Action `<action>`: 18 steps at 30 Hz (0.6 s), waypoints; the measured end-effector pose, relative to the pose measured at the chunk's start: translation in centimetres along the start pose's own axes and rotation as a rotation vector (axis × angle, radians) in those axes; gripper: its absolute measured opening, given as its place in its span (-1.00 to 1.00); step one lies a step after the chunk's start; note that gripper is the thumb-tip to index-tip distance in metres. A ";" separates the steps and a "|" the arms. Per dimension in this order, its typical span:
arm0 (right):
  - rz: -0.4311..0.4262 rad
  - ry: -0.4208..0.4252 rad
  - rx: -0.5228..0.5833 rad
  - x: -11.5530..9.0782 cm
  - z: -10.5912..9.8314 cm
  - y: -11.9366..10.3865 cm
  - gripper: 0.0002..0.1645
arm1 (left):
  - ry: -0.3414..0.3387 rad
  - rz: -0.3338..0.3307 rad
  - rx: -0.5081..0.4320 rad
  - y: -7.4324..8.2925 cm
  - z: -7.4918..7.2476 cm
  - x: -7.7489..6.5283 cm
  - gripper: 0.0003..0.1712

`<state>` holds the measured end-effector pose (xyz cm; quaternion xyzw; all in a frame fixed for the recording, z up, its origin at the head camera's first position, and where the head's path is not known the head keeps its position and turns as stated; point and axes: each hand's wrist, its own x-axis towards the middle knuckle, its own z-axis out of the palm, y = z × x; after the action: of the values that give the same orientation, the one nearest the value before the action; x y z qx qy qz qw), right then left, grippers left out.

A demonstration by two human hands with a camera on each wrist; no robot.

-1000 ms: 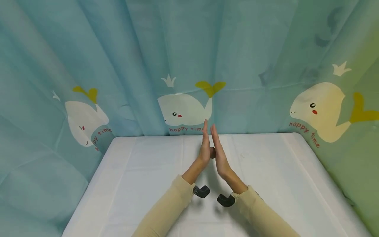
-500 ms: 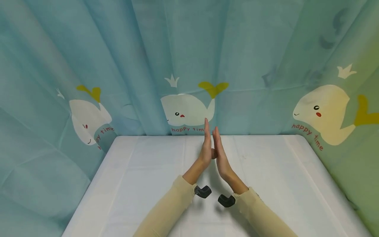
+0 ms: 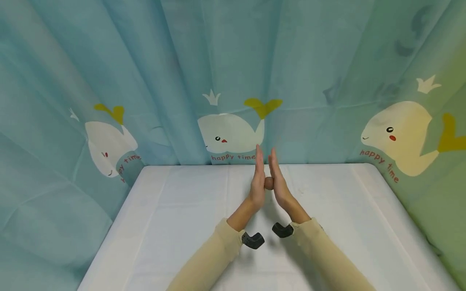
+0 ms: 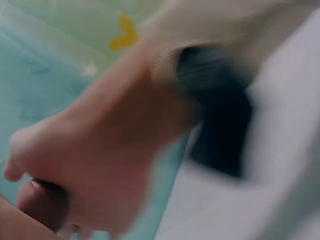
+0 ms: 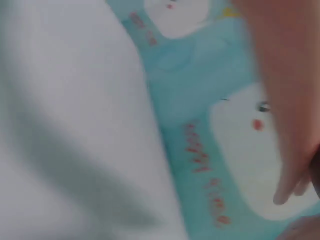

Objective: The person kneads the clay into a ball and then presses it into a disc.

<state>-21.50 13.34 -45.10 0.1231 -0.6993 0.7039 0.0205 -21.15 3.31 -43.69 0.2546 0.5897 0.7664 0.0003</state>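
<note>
A small round brown ball [image 3: 269, 183] is caught between my two palms over the middle of the table. On its left, my left hand [image 3: 257, 186] stands on edge with fingers straight and pointing forward. My right hand [image 3: 282, 189] faces it from the other side, fingers likewise straight. Palms touch the ball while the fingertips stay apart. In the left wrist view, the shiny ball [image 4: 42, 204] shows near the lower left, against the blurred right hand [image 4: 100, 150]. Only a dark sliver of the ball [image 5: 316, 170] appears at the right wrist view's edge.
A white-covered table [image 3: 189, 210] lies below the hands. Behind it hangs a blue-green curtain [image 3: 309, 60] printed with white whales. Black wrist cameras sit at both cuffs, the left camera [image 3: 253, 240] close to the right camera [image 3: 282, 230].
My right hand has slid forward and right, while the left hand has shifted slightly right. The palms are a little farther apart, and the ball has moved slightly right and forward between them.
</note>
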 end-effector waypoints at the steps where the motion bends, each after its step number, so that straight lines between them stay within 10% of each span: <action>1: 0.002 -0.017 -0.004 -0.5 0.5 0.2 -0.30 | 0.023 -0.012 0.014 0.0 -0.3 0.3 -0.20; 8: -0.163 -0.024 -0.050 -2.2 2.4 -0.6 -0.26 | 0.064 -0.037 0.143 -1.9 -1.5 0.6 -0.25; 18: -0.015 -0.018 0.165 -1.0 0.3 1.0 -0.27 | -0.059 0.069 0.132 0.1 0.3 -0.4 -0.15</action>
<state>-20.69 13.22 -46.30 0.1361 -0.6380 0.7579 0.0092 -20.63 3.38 -43.71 0.2968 0.6295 0.7176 -0.0255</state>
